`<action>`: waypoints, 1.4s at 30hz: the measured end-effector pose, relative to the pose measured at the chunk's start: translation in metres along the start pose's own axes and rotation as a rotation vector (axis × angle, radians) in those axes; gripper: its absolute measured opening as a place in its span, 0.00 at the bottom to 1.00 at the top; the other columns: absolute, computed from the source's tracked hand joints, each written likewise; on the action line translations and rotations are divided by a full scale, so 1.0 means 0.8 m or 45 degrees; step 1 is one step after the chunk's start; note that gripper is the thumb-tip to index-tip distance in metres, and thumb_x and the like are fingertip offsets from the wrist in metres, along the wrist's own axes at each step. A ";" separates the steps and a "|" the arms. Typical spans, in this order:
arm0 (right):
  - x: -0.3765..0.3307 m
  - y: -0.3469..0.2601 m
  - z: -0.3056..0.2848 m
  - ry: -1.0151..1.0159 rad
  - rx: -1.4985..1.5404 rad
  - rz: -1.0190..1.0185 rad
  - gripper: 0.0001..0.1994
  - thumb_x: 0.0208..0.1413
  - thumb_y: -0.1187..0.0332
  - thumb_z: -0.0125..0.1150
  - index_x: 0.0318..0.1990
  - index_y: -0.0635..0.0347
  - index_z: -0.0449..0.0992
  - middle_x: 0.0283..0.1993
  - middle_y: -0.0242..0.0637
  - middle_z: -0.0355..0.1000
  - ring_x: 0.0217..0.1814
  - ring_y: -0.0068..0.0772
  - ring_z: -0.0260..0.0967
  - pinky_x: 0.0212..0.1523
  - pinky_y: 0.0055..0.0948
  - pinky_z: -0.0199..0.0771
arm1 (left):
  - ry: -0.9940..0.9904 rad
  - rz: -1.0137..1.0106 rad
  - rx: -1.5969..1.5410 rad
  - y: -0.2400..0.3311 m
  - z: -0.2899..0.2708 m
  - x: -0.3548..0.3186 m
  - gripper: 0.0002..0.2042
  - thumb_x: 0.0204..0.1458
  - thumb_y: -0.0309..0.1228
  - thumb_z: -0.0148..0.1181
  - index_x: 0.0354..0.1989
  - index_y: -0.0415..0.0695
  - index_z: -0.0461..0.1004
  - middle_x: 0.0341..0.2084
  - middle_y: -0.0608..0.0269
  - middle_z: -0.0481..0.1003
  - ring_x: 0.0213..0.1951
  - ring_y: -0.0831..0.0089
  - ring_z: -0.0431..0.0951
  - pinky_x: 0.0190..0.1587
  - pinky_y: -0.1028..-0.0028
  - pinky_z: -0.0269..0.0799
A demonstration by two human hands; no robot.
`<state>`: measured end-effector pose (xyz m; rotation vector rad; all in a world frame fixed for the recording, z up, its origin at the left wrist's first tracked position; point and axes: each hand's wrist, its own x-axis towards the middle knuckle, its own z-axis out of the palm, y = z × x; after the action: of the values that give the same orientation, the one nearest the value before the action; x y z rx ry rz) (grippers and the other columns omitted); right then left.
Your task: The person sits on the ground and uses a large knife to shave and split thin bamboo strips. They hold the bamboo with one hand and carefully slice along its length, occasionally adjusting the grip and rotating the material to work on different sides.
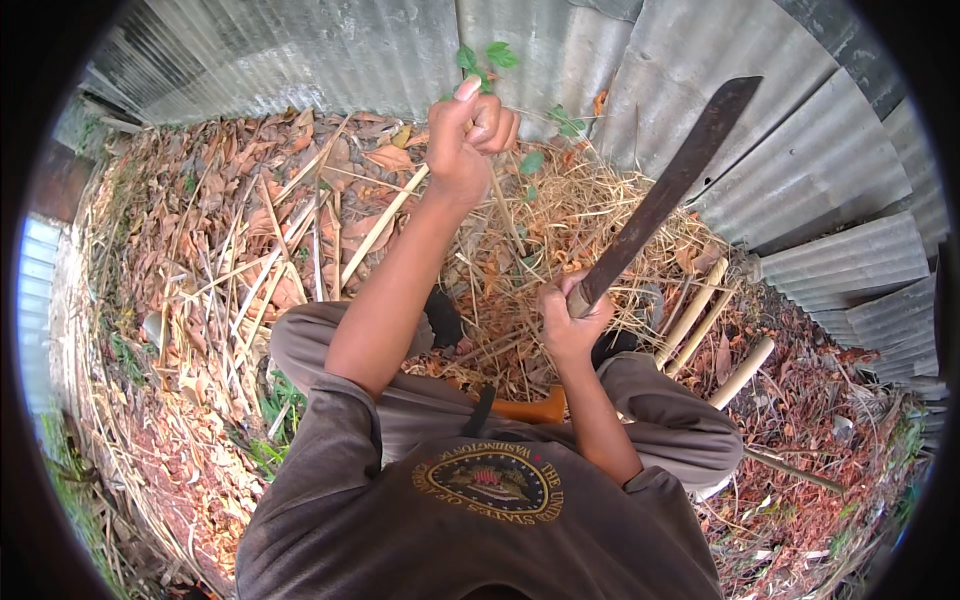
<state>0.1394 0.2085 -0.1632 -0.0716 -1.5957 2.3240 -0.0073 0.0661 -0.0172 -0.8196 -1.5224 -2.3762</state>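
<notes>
My right hand (572, 318) grips the handle of a long, dark, rusty machete (668, 190), whose blade points up and to the right. My left hand (466, 140) is raised ahead of me and closed around a thin bamboo stick (378, 228) that slants down to the left; it reaches the dry litter. Below the hands lies a heap of dry straw and thin split strips (540, 250). I am crouched, knees spread either side of the heap.
Corrugated metal sheets (830, 170) wall the back and right. Dry brown leaves (220, 200) and split bamboo strips cover the ground at left. Cut bamboo pieces (700, 315) lie at right. A small green plant (488, 58) grows by the wall.
</notes>
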 end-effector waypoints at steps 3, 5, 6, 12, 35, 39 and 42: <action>-0.020 0.040 0.002 -0.353 -0.635 0.382 0.04 0.47 0.76 0.58 0.27 0.61 0.67 0.20 0.32 0.66 0.20 0.24 0.63 0.24 0.27 0.67 | -0.103 -0.097 -0.144 0.024 -0.011 -0.038 0.24 0.58 0.48 0.35 0.12 0.51 0.48 0.08 0.71 0.48 0.17 0.76 0.45 0.23 0.72 0.43; -0.034 0.048 -0.007 -0.542 -1.013 0.563 0.06 0.46 0.73 0.59 0.27 0.64 0.68 0.20 0.38 0.67 0.21 0.34 0.66 0.27 0.32 0.69 | -0.103 -0.056 -0.230 0.048 -0.028 -0.078 0.22 0.55 0.47 0.38 0.12 0.51 0.48 0.08 0.71 0.49 0.16 0.75 0.46 0.24 0.71 0.44; -0.044 0.046 -0.008 -0.583 -1.048 0.526 0.07 0.46 0.71 0.60 0.30 0.65 0.70 0.21 0.40 0.68 0.23 0.39 0.68 0.29 0.35 0.71 | -0.135 -0.012 -0.211 0.062 -0.035 -0.101 0.22 0.54 0.47 0.39 0.12 0.51 0.48 0.08 0.71 0.49 0.16 0.75 0.46 0.24 0.71 0.44; -0.080 -0.004 0.011 -1.026 -0.671 0.451 0.15 0.45 0.65 0.60 0.40 0.67 0.77 0.28 0.52 0.74 0.33 0.52 0.74 0.38 0.43 0.74 | 0.394 0.293 0.011 0.087 -0.033 -0.181 0.16 0.54 0.40 0.42 0.16 0.49 0.54 0.11 0.69 0.55 0.17 0.76 0.51 0.27 0.72 0.51; 0.042 0.062 -0.032 -1.048 -1.224 0.707 0.15 0.44 0.66 0.62 0.37 0.68 0.76 0.31 0.50 0.75 0.35 0.49 0.75 0.41 0.41 0.74 | 0.082 0.220 0.032 0.111 -0.022 -0.197 0.35 0.52 0.74 0.31 0.16 0.51 0.50 0.12 0.71 0.51 0.17 0.76 0.46 0.26 0.71 0.43; -0.024 0.059 -0.010 -1.205 -0.936 0.455 0.15 0.44 0.65 0.61 0.39 0.63 0.78 0.32 0.52 0.76 0.37 0.54 0.75 0.44 0.45 0.74 | 0.094 0.203 -0.023 0.108 -0.028 -0.202 0.35 0.52 0.74 0.31 0.16 0.51 0.50 0.12 0.71 0.51 0.17 0.76 0.45 0.26 0.70 0.44; -0.021 0.069 -0.011 -0.933 -1.105 0.663 0.13 0.44 0.65 0.61 0.36 0.64 0.78 0.32 0.53 0.76 0.36 0.52 0.76 0.42 0.45 0.75 | 0.123 0.186 0.003 0.111 -0.030 -0.200 0.35 0.52 0.73 0.31 0.16 0.50 0.51 0.12 0.72 0.51 0.17 0.76 0.45 0.26 0.70 0.43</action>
<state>0.1446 0.1935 -0.2198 0.2203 -3.1887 1.8407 0.1565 -0.0148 -0.0447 -0.7752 -1.3787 -2.2733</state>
